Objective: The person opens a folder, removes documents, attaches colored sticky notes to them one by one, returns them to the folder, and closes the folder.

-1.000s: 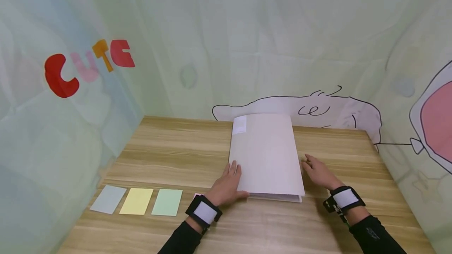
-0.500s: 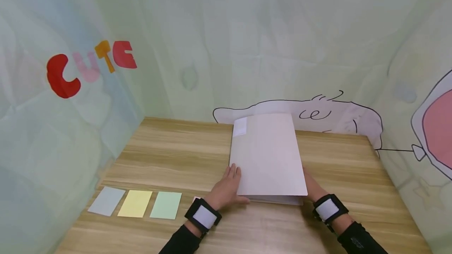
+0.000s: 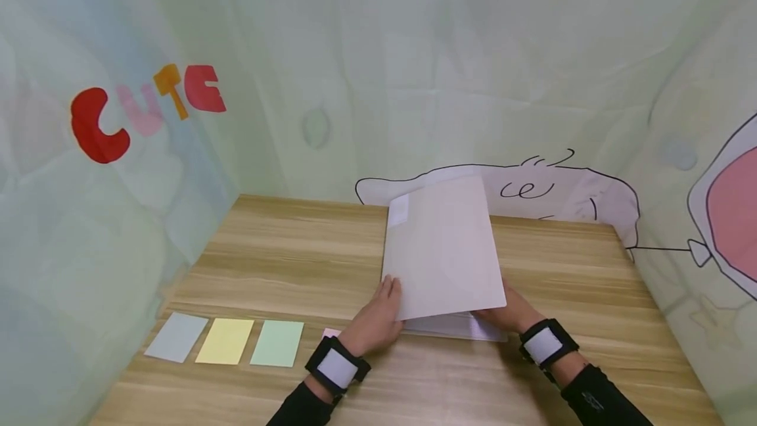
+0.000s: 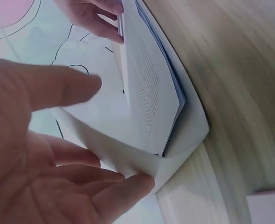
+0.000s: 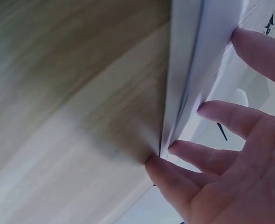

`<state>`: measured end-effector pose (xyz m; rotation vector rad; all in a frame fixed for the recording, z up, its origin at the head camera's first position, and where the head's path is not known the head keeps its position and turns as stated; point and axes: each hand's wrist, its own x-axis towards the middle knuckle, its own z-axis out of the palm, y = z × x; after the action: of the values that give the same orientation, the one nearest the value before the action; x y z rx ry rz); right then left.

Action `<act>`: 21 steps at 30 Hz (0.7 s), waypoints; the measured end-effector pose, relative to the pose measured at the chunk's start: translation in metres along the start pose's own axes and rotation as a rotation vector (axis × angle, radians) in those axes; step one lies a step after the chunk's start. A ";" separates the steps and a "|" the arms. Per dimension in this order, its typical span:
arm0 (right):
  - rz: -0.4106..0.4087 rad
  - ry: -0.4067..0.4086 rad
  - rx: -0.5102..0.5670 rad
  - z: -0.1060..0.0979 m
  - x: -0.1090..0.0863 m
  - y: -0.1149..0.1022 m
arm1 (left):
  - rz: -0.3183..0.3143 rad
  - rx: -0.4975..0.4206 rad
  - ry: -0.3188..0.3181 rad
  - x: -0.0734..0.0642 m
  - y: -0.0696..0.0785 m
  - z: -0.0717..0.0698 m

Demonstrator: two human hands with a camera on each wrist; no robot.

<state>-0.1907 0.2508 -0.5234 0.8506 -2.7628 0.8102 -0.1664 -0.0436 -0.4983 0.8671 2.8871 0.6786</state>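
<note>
White, right of centre in the head view, the folder [image 3: 443, 252] has its cover [image 3: 455, 229] raised over printed pages [image 4: 147, 88]. The left hand [image 3: 375, 322], thumb apart, touches its lower left; the right hand [image 3: 513, 311], fingers spread, its lower right. Best brace the left edge and lift evenly.

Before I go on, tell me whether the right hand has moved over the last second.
Yes: the right hand has moved left and nearer the person, judged against the green paper square.
</note>
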 end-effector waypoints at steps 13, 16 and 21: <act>0.241 -0.329 -0.246 0.002 0.017 -0.009 | -0.081 -0.250 0.009 -0.014 -0.008 -0.009; 0.289 -0.352 -0.239 0.002 0.019 -0.009 | -0.087 -0.227 0.086 -0.017 -0.006 -0.011; 0.290 -0.366 -0.244 0.001 0.022 -0.007 | -0.119 -0.189 0.250 -0.024 -0.001 -0.018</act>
<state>-0.2052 0.2343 -0.5149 0.6121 -3.2717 0.3646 -0.1499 -0.0648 -0.4842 0.6223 2.9893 1.0974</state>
